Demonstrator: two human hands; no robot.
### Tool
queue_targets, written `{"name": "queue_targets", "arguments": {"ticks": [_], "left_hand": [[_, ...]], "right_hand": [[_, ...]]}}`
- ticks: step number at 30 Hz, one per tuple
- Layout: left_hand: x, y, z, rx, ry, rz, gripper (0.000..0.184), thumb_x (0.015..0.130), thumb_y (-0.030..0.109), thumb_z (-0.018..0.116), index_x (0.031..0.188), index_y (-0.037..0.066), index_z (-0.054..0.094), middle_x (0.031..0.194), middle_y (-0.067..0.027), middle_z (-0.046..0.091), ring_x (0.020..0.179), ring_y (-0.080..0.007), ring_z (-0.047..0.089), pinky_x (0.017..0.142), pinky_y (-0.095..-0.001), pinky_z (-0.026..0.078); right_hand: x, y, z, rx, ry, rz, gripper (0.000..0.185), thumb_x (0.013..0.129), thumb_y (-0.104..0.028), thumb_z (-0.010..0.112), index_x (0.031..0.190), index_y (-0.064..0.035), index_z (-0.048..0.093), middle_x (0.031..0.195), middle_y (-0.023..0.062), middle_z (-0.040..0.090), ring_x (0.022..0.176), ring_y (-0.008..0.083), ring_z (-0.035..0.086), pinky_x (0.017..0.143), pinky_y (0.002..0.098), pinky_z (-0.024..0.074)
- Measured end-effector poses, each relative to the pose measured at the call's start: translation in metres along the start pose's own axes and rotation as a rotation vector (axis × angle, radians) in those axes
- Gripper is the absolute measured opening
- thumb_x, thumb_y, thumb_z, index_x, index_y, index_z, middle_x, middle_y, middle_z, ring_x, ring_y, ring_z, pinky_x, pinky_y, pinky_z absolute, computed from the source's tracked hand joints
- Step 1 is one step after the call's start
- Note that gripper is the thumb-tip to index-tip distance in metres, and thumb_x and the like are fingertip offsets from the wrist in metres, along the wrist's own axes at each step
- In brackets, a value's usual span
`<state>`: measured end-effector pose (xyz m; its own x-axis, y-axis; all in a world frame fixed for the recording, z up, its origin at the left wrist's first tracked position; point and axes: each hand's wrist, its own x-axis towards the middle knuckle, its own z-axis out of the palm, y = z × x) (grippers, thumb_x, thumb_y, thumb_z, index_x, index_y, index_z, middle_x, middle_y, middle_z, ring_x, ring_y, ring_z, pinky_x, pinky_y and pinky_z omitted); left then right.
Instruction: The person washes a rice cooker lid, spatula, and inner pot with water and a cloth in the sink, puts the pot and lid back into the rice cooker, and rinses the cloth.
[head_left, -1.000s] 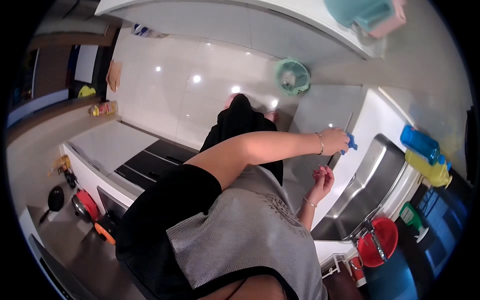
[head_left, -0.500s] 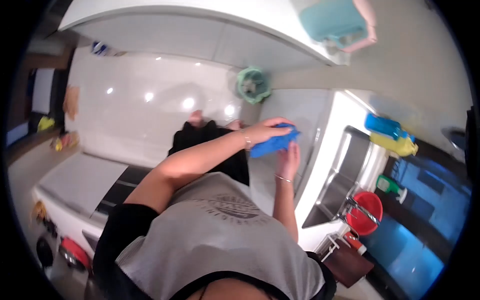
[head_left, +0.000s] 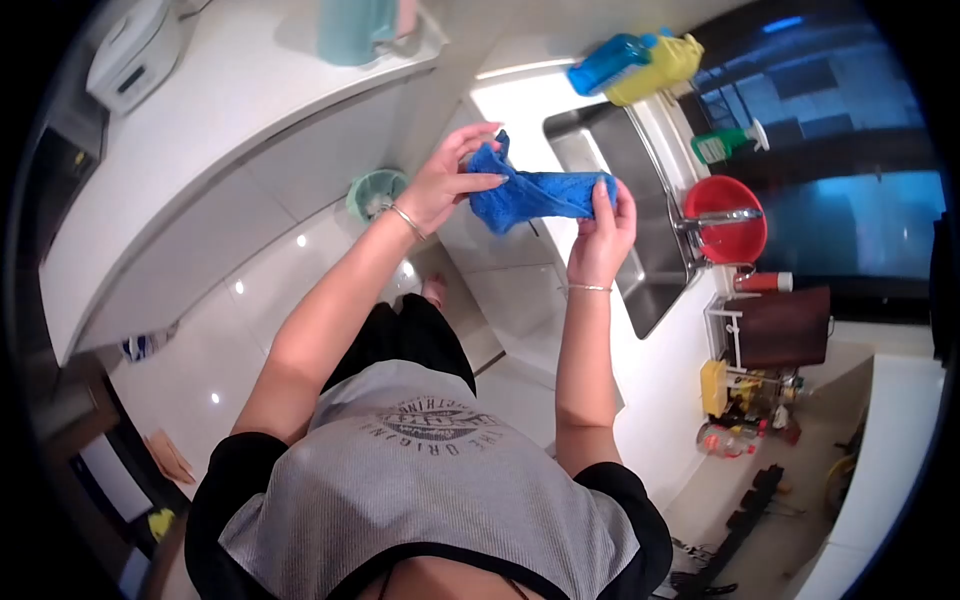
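A crumpled blue cloth [head_left: 548, 195] is stretched between my two hands, held up in front of the counter edge beside the sink [head_left: 652, 300]. My left hand [head_left: 438, 188] pinches its left end between thumb and fingers, with a corner of the cloth sticking up past the fingertips. At the other end, my right hand [head_left: 603, 238] grips the cloth with the thumb on top. The cloth sags a little near my left hand and is folded along its length.
A red basin [head_left: 745, 248] stands behind the faucet [head_left: 715, 218]. Blue [head_left: 608, 66] and yellow [head_left: 655, 72] bottles and a green spray bottle [head_left: 722, 146] line the window side. A lined bin [head_left: 362, 192] sits on the floor. A brown board [head_left: 785, 328] leans in a rack.
My view has turned toward the sink. My hands have risen and moved apart, so the cloth, bunched before, is now drawn out between them.
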<state>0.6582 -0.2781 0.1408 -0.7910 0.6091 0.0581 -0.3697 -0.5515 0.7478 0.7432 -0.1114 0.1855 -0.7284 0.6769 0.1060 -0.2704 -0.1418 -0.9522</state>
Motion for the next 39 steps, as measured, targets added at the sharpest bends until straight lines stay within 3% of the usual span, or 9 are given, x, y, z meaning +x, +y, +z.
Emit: {"name": "queue_targets", "arguments": {"ticks": [5,6,10,14,18,24,27,32,39], "left_hand": [[0.065,-0.006,0.025,0.846,-0.137,0.314,0.039,0.068,0.007,0.069,0.105,0.015,0.059,0.094,-0.0028,0.045,0.088,-0.0150,0.047,0.077,-0.0256,0.042],[0.076,-0.008,0.033,0.811,-0.101,0.339,0.025,0.066,0.010,0.070,0.090,0.013,0.064,0.094,-0.0037,0.044,0.092,-0.0161,0.046,0.077,-0.0271,0.043],[0.116,-0.006,0.066,0.934,-0.164,0.400,0.018,0.067,0.013,0.070,0.082,0.010,0.061,0.101,-0.0040,0.044,0.095,-0.0167,0.046,0.078,-0.0275,0.043],[0.154,-0.020,0.086,1.029,-0.192,0.381,0.020,0.069,0.014,0.070,0.085,0.010,0.058,0.104,-0.0043,0.047,0.097,-0.0144,0.047,0.078,-0.0256,0.043],[0.185,-0.031,0.101,0.607,-0.209,0.033,0.018,0.072,0.011,0.068,0.087,0.006,0.058,0.090,-0.0005,0.056,0.085,-0.0084,0.051,0.077,-0.0223,0.042],[0.218,-0.030,0.104,0.786,-0.165,-0.018,0.025,0.070,0.011,0.070,0.092,0.004,0.060,0.098,-0.0017,0.058,0.085,-0.0077,0.051,0.076,-0.0219,0.043],[0.231,-0.009,0.102,0.891,-0.158,0.085,0.023,0.069,0.012,0.071,0.088,0.003,0.061,0.101,-0.0023,0.057,0.085,-0.0063,0.050,0.075,-0.0216,0.043],[0.258,0.017,0.098,0.958,0.043,0.220,0.019,0.071,0.014,0.070,0.082,0.001,0.062,0.074,-0.0011,0.061,0.069,-0.0065,0.055,0.066,-0.0204,0.045],[0.275,0.048,0.088,1.214,0.211,0.417,0.016,0.072,0.008,0.068,0.084,0.000,0.061,0.078,-0.0007,0.060,0.071,-0.0065,0.054,0.065,-0.0184,0.044]], "right_hand": [[0.062,-0.017,-0.047,-0.032,0.013,-0.088,0.025,0.079,-0.004,0.058,0.102,-0.0026,0.050,0.091,0.0053,0.056,0.074,0.0082,0.053,0.055,0.0184,0.0398],[0.073,-0.018,-0.058,-0.096,0.002,-0.110,0.026,0.078,-0.003,0.058,0.103,-0.0038,0.051,0.090,0.0043,0.056,0.072,0.0061,0.052,0.049,0.0152,0.0355],[0.129,-0.032,-0.093,-0.186,-0.081,-0.111,0.025,0.076,-0.001,0.061,0.100,-0.0027,0.054,0.091,0.0053,0.057,0.074,0.0063,0.052,0.055,0.0171,0.0388],[0.180,-0.051,-0.113,-0.172,-0.198,-0.178,0.023,0.076,0.002,0.059,0.098,0.0018,0.054,0.091,0.0057,0.057,0.080,0.0102,0.054,0.073,0.0212,0.0435],[0.229,-0.063,-0.123,-0.159,-0.288,-0.243,0.024,0.077,0.000,0.061,0.099,0.0023,0.054,0.091,0.0044,0.056,0.082,0.0087,0.054,0.074,0.0193,0.0428],[0.274,-0.076,-0.120,-0.163,-0.406,-0.247,0.022,0.074,0.003,0.061,0.095,0.0030,0.055,0.089,0.0063,0.057,0.082,0.0107,0.054,0.074,0.0210,0.0430],[0.294,-0.082,-0.122,-0.176,-0.405,-0.265,0.023,0.073,0.004,0.062,0.095,0.0032,0.055,0.090,0.0064,0.057,0.083,0.0110,0.054,0.074,0.0208,0.0430],[0.331,-0.070,-0.121,-0.233,-0.363,-0.308,0.022,0.071,0.001,0.065,0.092,0.0029,0.057,0.087,0.0053,0.058,0.081,0.0098,0.054,0.073,0.0209,0.0432],[0.381,-0.039,-0.074,-0.460,-0.350,-0.391,0.021,0.072,-0.009,0.067,0.090,0.0005,0.064,0.078,0.0031,0.061,0.064,0.0070,0.054,0.057,0.0183,0.0420]]}}
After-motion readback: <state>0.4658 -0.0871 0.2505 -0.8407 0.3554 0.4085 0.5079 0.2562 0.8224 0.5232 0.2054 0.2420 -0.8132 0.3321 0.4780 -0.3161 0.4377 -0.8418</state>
